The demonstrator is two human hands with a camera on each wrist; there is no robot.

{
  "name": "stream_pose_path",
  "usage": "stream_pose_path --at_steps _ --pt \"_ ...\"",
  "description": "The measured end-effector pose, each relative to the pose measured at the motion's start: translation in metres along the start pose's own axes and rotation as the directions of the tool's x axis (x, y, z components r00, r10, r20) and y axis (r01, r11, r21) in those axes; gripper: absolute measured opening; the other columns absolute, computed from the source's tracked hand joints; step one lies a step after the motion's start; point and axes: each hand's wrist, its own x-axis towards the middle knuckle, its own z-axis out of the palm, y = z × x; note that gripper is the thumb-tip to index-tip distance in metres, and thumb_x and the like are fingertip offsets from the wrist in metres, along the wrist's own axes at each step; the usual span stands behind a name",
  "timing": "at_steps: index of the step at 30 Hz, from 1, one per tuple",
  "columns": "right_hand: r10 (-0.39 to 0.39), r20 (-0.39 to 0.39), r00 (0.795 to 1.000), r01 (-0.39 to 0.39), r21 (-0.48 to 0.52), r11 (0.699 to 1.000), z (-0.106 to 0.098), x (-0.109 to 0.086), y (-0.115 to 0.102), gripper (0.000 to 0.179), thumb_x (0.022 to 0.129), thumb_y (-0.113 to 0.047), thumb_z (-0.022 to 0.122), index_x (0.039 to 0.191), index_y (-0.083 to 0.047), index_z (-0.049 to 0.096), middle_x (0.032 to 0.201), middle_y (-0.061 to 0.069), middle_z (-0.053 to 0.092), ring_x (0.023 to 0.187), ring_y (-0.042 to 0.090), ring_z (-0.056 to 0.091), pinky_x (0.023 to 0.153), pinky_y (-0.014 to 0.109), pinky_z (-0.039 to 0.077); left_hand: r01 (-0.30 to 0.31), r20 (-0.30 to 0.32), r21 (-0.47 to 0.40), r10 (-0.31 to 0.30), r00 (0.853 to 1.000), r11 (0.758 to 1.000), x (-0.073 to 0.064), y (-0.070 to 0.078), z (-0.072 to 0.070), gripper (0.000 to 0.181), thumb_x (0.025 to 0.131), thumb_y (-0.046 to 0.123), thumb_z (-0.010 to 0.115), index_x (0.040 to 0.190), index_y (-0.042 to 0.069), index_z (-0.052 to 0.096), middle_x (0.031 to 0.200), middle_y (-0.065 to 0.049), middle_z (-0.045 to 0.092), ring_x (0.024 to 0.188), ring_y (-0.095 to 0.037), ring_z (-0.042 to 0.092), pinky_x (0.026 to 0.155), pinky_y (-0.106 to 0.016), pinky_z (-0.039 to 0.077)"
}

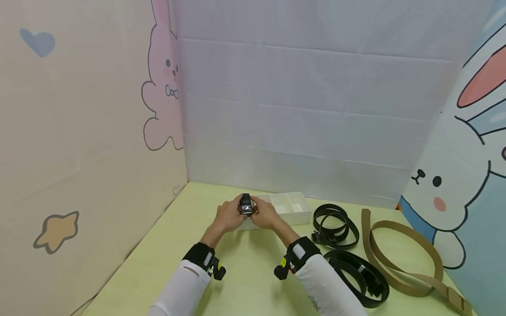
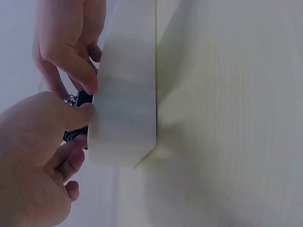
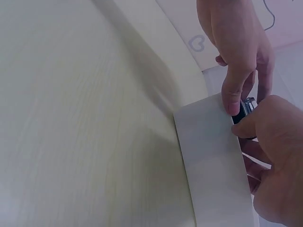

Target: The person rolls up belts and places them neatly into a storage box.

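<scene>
A rolled black belt with a shiny silver buckle is at the left end of a white compartment box. From the left, my left hand pinches it between thumb and fingers. My right hand grips its other side. Both wrist views show the thumbs at the rim of the box. Dark parts of the belt show between the fingertips, and the rest is hidden by the hands and the box wall.
Right of the box lies a coiled black belt. Nearer is another black belt, partly behind the right sleeve. A tan webbing belt loops loosely at the table's right side. Printed cloth walls stand round the pale yellow table.
</scene>
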Motion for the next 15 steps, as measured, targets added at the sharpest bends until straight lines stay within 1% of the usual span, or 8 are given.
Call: stream_pose_path --at_steps 3,5,6,7,8,10,12,15 --pt "-0.079 -0.043 0.996 0.079 -0.006 0.997 0.000 -0.010 0.010 0.067 0.095 -0.019 0.069 0.162 -0.018 0.060 0.116 -0.001 0.083 0.096 0.012 0.074 0.083 0.036 0.061 -0.026 -0.019 0.012 0.026 0.999 1.000 -0.004 -0.002 0.001 0.076 0.100 0.021 0.085 0.167 0.007 0.052 0.112 -0.011 0.077 0.111 -0.036 0.066 0.103 -0.060 0.050" --pt "-0.129 -0.091 0.987 0.127 -0.034 0.991 -0.004 -0.022 0.012 0.057 0.096 -0.021 0.071 0.152 -0.012 0.067 0.121 0.003 0.083 0.104 0.018 0.075 0.088 0.040 0.063 -0.045 -0.058 0.024 0.046 0.997 0.999 -0.006 -0.002 0.001 0.076 0.098 0.021 0.086 0.165 0.007 0.054 0.124 -0.015 0.076 0.117 -0.038 0.065 0.104 -0.061 0.050" --pt "-0.158 -0.104 0.982 0.151 -0.069 0.986 -0.014 -0.037 -0.001 0.054 0.098 -0.022 0.071 0.150 -0.009 0.068 0.124 0.006 0.083 0.109 0.022 0.076 0.093 0.042 0.063 -0.058 -0.085 0.029 0.060 0.995 0.998 -0.008 -0.001 0.001 0.076 0.098 0.021 0.087 0.164 0.007 0.055 0.130 -0.017 0.075 0.121 -0.040 0.065 0.104 -0.062 0.049" --pt "-0.192 -0.120 0.974 0.180 -0.102 0.978 -0.021 -0.047 -0.006 0.051 0.099 -0.022 0.071 0.147 -0.007 0.069 0.124 0.007 0.083 0.110 0.024 0.077 0.095 0.042 0.063 -0.073 -0.116 0.043 0.077 0.990 0.996 -0.009 -0.001 0.002 0.075 0.097 0.021 0.087 0.164 0.007 0.055 0.135 -0.019 0.074 0.125 -0.042 0.065 0.105 -0.062 0.050" --pt "-0.198 -0.119 0.973 0.185 -0.113 0.976 -0.032 -0.062 -0.021 0.048 0.100 -0.020 0.070 0.145 -0.004 0.069 0.126 0.011 0.082 0.113 0.028 0.077 0.097 0.045 0.064 -0.089 -0.147 0.050 0.096 0.984 0.995 -0.010 0.000 0.002 0.074 0.097 0.021 0.087 0.163 0.007 0.056 0.140 -0.020 0.072 0.128 -0.043 0.064 0.105 -0.062 0.050" --pt "-0.191 -0.098 0.977 0.179 -0.125 0.976 -0.059 -0.096 -0.054 0.044 0.102 -0.015 0.070 0.143 0.002 0.069 0.129 0.018 0.081 0.120 0.037 0.077 0.103 0.053 0.063 -0.143 -0.209 0.049 0.150 0.966 0.989 -0.012 0.005 0.004 0.069 0.097 0.019 0.087 0.159 0.007 0.060 0.144 -0.020 0.071 0.132 -0.044 0.064 0.106 -0.062 0.050" --pt "-0.183 -0.053 0.982 0.174 -0.143 0.974 -0.085 -0.131 -0.083 0.041 0.105 -0.011 0.069 0.142 0.006 0.069 0.131 0.023 0.080 0.124 0.043 0.076 0.107 0.059 0.061 -0.223 -0.245 0.039 0.226 0.943 0.974 -0.015 0.012 0.008 0.060 0.098 0.016 0.085 0.153 0.006 0.065 0.144 -0.019 0.072 0.133 -0.043 0.066 0.110 -0.061 0.053" --pt "-0.157 0.017 0.987 0.158 -0.155 0.975 -0.111 -0.169 -0.095 0.034 0.108 -0.010 0.069 0.138 0.005 0.072 0.129 0.024 0.080 0.122 0.045 0.076 0.104 0.061 0.062 -0.363 -0.213 0.007 0.356 0.910 0.932 -0.023 0.029 0.017 0.042 0.101 0.013 0.082 0.142 0.005 0.072 0.136 -0.015 0.078 0.128 -0.036 0.072 0.108 -0.055 0.059"
